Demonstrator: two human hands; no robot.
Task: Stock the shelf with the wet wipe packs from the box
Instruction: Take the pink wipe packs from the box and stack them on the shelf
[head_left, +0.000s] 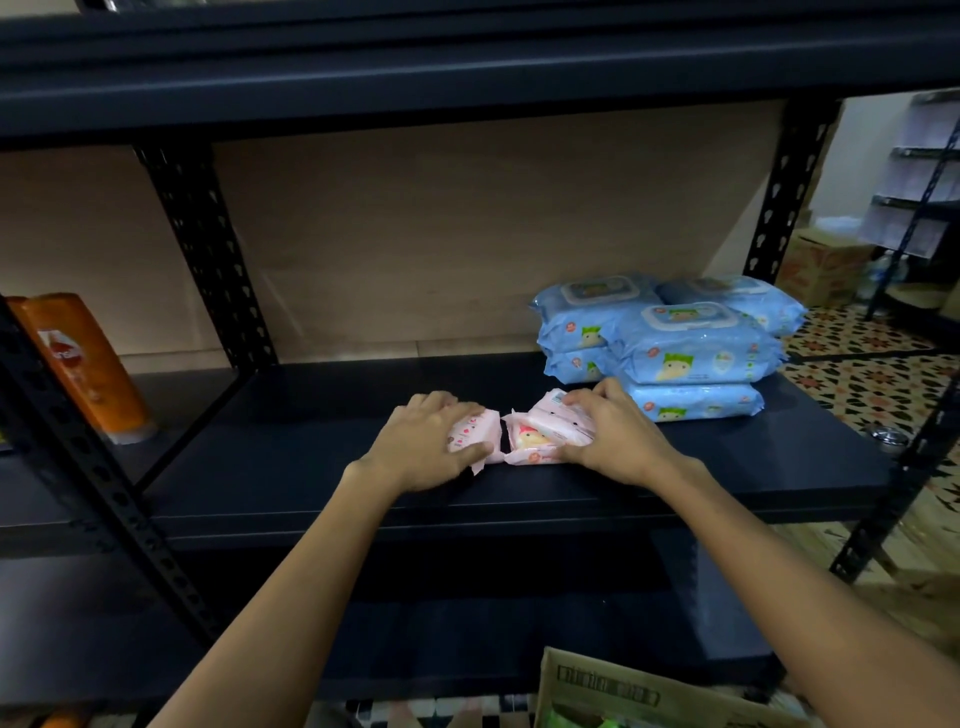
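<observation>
At the far left I note an orange bottle (85, 364) standing cap-down and tilted on the neighbouring shelf bay, behind a perforated black upright (205, 260). Moving right onto the main shelf (291, 467), a dark board, I find my left hand (426, 441) near the front edge, about mid-width, palm down with fingers curled over a small pink wet wipe pack (470, 434) and the thumb pressed along its front side. Just beside it, with a narrow gap between, lies a second pink pack (540, 434), tilted up on its right side; my right hand (613, 431) holds it from above, fingertips hooked over the rear edge and thumb at the front. Both pink packs sit on the shelf board. Behind and to the right of that hand, toward the shelf's right end, stand the blue wet wipe packs (691, 348): two stacks of two, front and rear, with another pack visible at the rear right corner; the right hand lies just beside the lower front blue pack, and I cannot tell whether they touch. Below, at the bottom edge of view, the open cardboard box (623, 686) shows a flap and something green inside.
</observation>
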